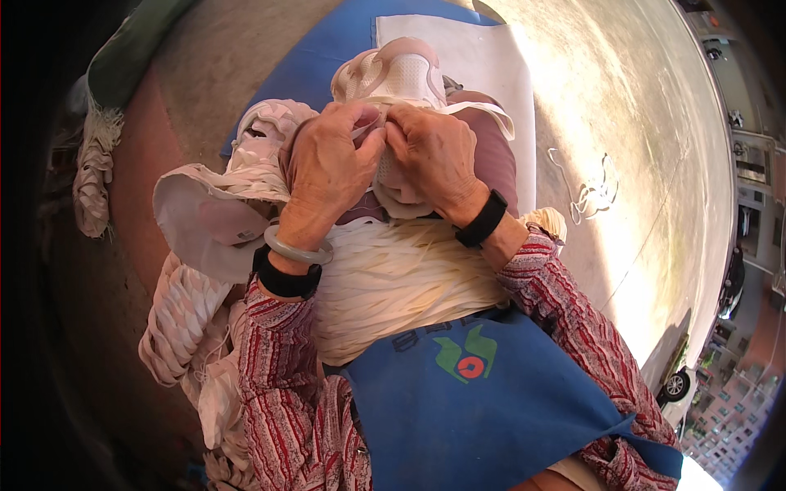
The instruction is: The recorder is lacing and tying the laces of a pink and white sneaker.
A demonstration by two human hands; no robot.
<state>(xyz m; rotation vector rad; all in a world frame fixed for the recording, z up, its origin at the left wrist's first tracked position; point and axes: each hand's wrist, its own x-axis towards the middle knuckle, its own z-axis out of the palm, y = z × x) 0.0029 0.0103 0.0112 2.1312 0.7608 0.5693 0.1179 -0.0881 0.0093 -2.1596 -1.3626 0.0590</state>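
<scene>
- Head view, looking down at a person's lap: the left hand [334, 159] and right hand [438, 155] meet over a pale pink and white shoe upper [409, 74].
- This shoe upper lies at the far edge of the lap.
- Both hands have bent fingers [374, 144] drawn into a narrow pinch, tips nearly together; they hide each other, so I cannot tell what is gripped.
- A white strap [491, 108] curves out just beside the right hand.
- Nearer the body, a thick bundle of cream strips [401, 278] crosses the lap, above a blue apron [524, 409].
- Beside the lap's left edge sits another pale piece [192, 217] with a flared opening.
- Beyond the lap lies a white sheet [512, 61]; right of it, loose white cord [585, 196] rests on the floor [647, 106].
</scene>
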